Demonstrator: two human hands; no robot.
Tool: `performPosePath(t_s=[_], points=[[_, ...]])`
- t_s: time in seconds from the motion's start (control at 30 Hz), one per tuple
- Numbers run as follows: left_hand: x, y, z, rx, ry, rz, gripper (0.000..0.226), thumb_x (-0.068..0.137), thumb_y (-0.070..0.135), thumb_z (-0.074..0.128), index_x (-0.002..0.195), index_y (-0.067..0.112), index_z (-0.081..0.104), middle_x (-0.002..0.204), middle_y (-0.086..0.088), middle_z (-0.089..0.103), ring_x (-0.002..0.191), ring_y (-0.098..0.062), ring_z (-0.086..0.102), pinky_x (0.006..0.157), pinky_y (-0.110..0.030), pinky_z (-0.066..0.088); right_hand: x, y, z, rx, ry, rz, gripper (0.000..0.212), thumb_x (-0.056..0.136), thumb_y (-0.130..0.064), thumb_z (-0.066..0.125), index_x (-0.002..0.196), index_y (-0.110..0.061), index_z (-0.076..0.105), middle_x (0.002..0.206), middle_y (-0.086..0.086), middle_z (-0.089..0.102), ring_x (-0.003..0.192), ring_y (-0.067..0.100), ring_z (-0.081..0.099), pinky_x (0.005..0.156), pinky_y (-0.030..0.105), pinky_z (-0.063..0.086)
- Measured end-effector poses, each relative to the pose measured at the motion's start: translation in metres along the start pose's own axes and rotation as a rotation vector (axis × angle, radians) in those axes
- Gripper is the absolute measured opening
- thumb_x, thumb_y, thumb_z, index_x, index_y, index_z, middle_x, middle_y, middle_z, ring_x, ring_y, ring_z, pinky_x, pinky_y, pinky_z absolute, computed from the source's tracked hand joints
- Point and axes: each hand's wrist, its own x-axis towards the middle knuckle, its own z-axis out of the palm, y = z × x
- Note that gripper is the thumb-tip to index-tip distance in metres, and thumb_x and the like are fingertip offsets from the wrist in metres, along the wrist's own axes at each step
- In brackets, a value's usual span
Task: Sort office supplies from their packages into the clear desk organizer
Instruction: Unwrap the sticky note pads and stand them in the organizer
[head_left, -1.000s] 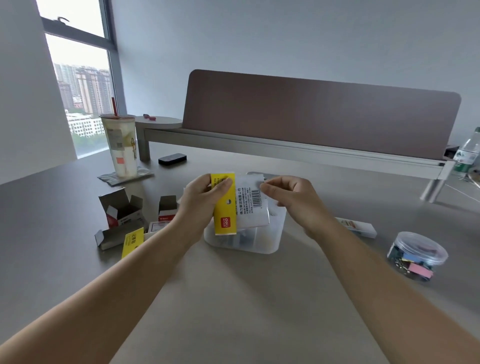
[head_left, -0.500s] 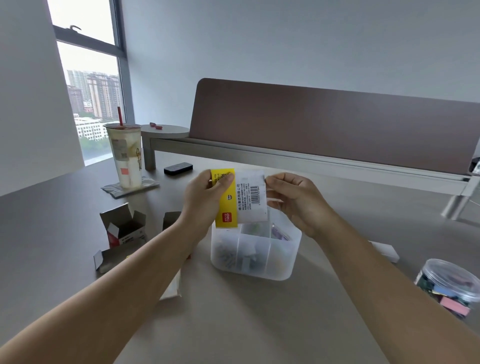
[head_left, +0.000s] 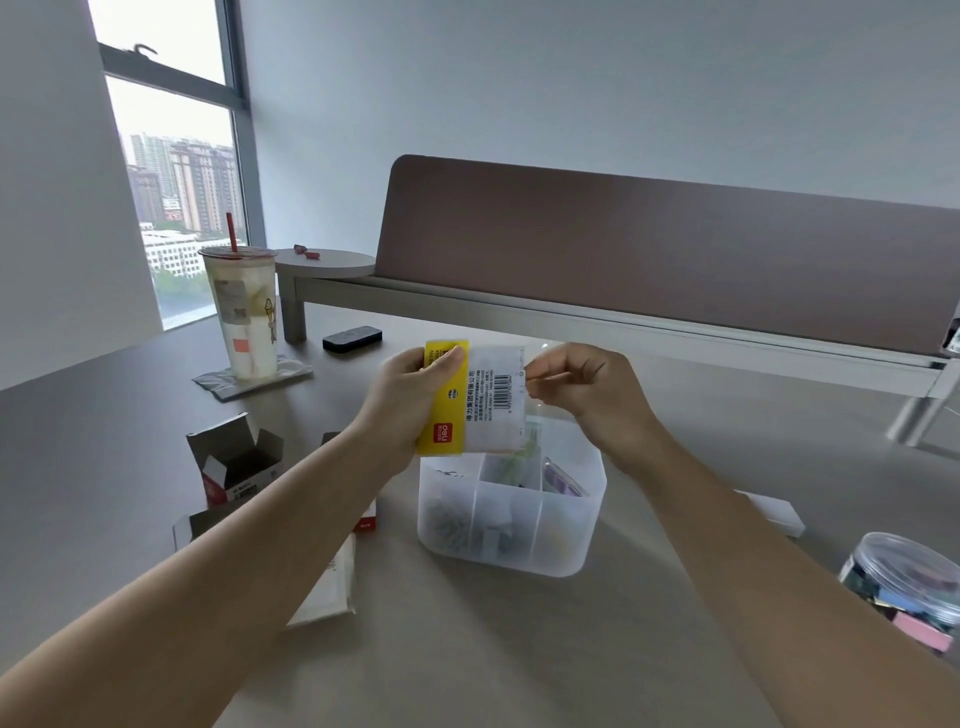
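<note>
Two hands: both raised over a grey table, gripping one packet between them.
Packet: a flat plastic packet with a yellow band down its left edge and a white barcode label facing the camera; it is held upright in the air, long axis near vertical, top edge leaning slightly left, lower edge just above the organizer's back rim.
Left hand: clamped on the yellow edge, thumb across the front near the top, fingers behind.
Right hand: fingers curled, thumb and forefinger pinching the packet's upper right edge beside the barcode.
Organizer: a clear, divided desk organizer standing on the table directly below the packet; small supplies lie in its compartments, too blurred to name.
Left of the organizer: opened cardboard boxes, partly hidden by the left forearm.
Far left: a lidded drink cup with a red straw, standing on a coaster.
Behind the hands: a small black object flat on the table, and a brown desk divider.
Lower right corner: a clear round tub of coloured clips, cut off by the frame edge.
</note>
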Motion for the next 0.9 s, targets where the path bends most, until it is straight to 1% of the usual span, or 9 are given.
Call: performPosePath(t_s=[0.13,0.23,0.37,0.47,0.57,0.63,0.73,0.8,0.9], points=[[-0.001,-0.003,0.002,0.026,0.009,0.009,0.016,0.092,0.022,0.045,0.093,0.01,0.055,0.087,-0.003,0.064,0.077,-0.02,0.061,0.067,-0.033,0.053,0.0,0.005,0.003,-0.03,0.026,0.012,0.026,0.074,0.004,0.065,0.061,-0.017,0.059,0.066,-0.003,0.061,0.053,-0.005,0.056,0.06,0.01,0.05],[0.0,-0.004,0.002,0.073,0.026,0.031,0.016,0.092,0.022,0.045,0.093,0.009,0.054,0.089,-0.005,0.063,0.08,-0.022,0.061,0.071,-0.036,0.052,-0.002,0.008,0.003,-0.106,0.024,0.039,0.02,0.076,-0.005,0.066,0.063,-0.018,0.06,0.066,-0.004,0.062,0.052,-0.005,0.055,0.062,0.013,0.047],[0.0,-0.003,0.003,0.133,0.057,0.092,0.019,0.091,0.022,0.046,0.09,0.004,0.053,0.085,-0.005,0.063,0.082,-0.024,0.062,0.073,-0.038,0.053,-0.005,0.006,0.002,-0.134,-0.007,0.063,0.011,0.079,-0.012,0.063,0.07,-0.015,0.066,0.069,-0.003,0.065,0.052,-0.007,0.055,0.06,0.008,0.044],[0.0,-0.003,0.004,0.144,0.08,0.11,0.018,0.091,0.022,0.047,0.081,0.009,0.053,0.083,-0.004,0.063,0.081,-0.023,0.062,0.073,-0.038,0.053,-0.006,0.006,0.002,-0.054,-0.066,0.123,0.015,0.085,-0.01,0.055,0.084,-0.017,0.068,0.082,0.001,0.066,0.069,0.002,0.059,0.072,0.015,0.048],[0.0,-0.004,0.004,0.14,0.104,0.124,0.018,0.091,0.021,0.047,0.075,0.014,0.052,0.082,-0.002,0.063,0.078,-0.02,0.062,0.068,-0.033,0.052,-0.005,0.005,0.003,0.168,-0.075,0.224,0.024,0.088,-0.004,0.044,0.079,-0.015,0.064,0.082,0.003,0.065,0.079,0.016,0.059,0.081,0.029,0.049],[0.0,-0.004,0.006,0.164,0.112,0.14,0.019,0.091,0.022,0.047,0.074,0.015,0.051,0.081,-0.001,0.062,0.076,-0.018,0.062,0.066,-0.03,0.052,-0.004,0.005,0.003,0.236,-0.071,0.241,0.02,0.087,-0.007,0.048,0.076,-0.013,0.063,0.08,0.005,0.064,0.079,0.018,0.058,0.079,0.03,0.048],[-0.001,-0.004,0.008,0.193,0.123,0.161,0.019,0.09,0.021,0.048,0.072,0.014,0.049,0.078,-0.001,0.061,0.075,-0.018,0.062,0.068,-0.033,0.052,-0.003,0.006,0.005,0.201,-0.028,0.274,0.008,0.081,-0.017,0.061,0.074,-0.013,0.064,0.082,0.005,0.066,0.088,0.024,0.058,0.088,0.037,0.047],[-0.001,-0.004,0.01,0.197,0.127,0.166,0.019,0.09,0.02,0.049,0.073,0.01,0.049,0.077,0.0,0.06,0.075,-0.017,0.061,0.073,-0.037,0.053,-0.002,0.006,0.006,0.223,0.021,0.303,0.007,0.078,-0.017,0.064,0.073,-0.012,0.063,0.082,0.004,0.067,0.092,0.026,0.057,0.091,0.039,0.046],[-0.002,-0.004,0.011,0.195,0.137,0.169,0.019,0.089,0.019,0.05,0.074,0.009,0.05,0.077,0.0,0.061,0.075,-0.017,0.061,0.078,-0.041,0.053,-0.002,0.006,0.007,0.313,0.071,0.339,0.007,0.077,-0.013,0.066,0.07,-0.012,0.062,0.077,0.004,0.066,0.089,0.025,0.056,0.088,0.036,0.045]])
